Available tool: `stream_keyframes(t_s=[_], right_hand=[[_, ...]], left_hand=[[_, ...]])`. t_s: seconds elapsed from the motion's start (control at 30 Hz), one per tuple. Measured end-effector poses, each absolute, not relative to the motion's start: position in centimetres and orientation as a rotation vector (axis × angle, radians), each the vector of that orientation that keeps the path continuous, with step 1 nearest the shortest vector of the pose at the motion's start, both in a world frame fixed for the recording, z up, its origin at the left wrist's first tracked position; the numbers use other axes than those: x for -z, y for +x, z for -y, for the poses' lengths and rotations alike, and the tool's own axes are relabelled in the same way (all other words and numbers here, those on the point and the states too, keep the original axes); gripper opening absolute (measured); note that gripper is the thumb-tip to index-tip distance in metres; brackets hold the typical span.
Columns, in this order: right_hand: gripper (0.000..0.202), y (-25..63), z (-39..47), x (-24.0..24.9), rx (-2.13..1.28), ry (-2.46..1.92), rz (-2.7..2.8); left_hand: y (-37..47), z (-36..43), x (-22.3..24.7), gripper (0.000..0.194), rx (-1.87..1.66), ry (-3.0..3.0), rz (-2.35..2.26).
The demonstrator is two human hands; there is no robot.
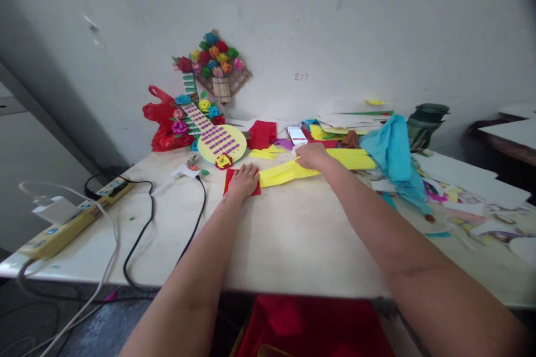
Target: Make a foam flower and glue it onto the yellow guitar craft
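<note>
My left hand (245,178) lies flat, fingers stretched out, on a small red paper square (253,191) near the middle of the table. Under that square runs a long yellow crepe paper strip (285,174), which stretches right toward a heap of blue crepe paper (389,148). My right hand (312,156) is closed at the strip's upper edge, its fingers curled on the yellow paper. Just beyond those fingers lies a phone (297,134) with a lit screen. The right fingertips are partly hidden.
Left of my hands are a glue gun (186,170), black cords and a yellow power strip (75,217). A paper guitar-shaped craft (221,142) and a flower craft (221,89) lean at the wall. Paper scraps (473,206) and a dark bottle (426,125) stand right.
</note>
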State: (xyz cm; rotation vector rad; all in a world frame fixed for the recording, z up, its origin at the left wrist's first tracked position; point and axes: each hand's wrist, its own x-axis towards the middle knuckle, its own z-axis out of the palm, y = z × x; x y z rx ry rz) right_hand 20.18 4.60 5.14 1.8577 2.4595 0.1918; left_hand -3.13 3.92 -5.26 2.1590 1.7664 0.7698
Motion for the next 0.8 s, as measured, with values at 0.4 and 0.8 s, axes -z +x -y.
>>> stream_keyframes(t_s=[0.4,0.8], right_hand=[[0.025,19.6,-9.4,-6.3,-0.698,1.524,-2.569],[0.025,20.5,-12.6,-0.6,-0.582,1.584,-2.606]], left_hand=[[0.0,-3.4,3.6,0.056,-0.252,2.062,-2.264],[0.0,-3.5,3.0,0.058,-0.172,1.978,-2.242]])
